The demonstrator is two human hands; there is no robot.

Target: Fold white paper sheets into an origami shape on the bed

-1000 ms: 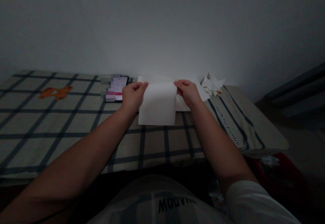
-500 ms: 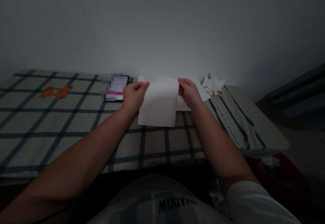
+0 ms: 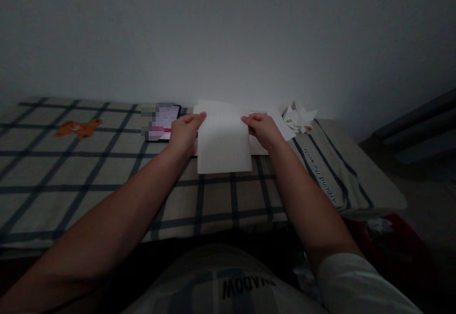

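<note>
Item: white lined paper sheet [image 3: 223,140], rectangular, raised above the checked beige cloth surface [image 3: 107,171], before a white wall.

Progress: sheet looks flat and unfolded, no crease visible; any folding appears not yet begun. Finished white folded paper pieces [image 3: 298,117] lie far right.

Grip: left hand [image 3: 183,133] pinches the sheet's upper left edge, fingers closed narrowly on it; right hand [image 3: 261,128] pinches the upper right edge likewise. Sheet hangs between both hands.

Adjacent: black smartphone with lit screen [image 3: 162,123], just left of left hand.
</note>
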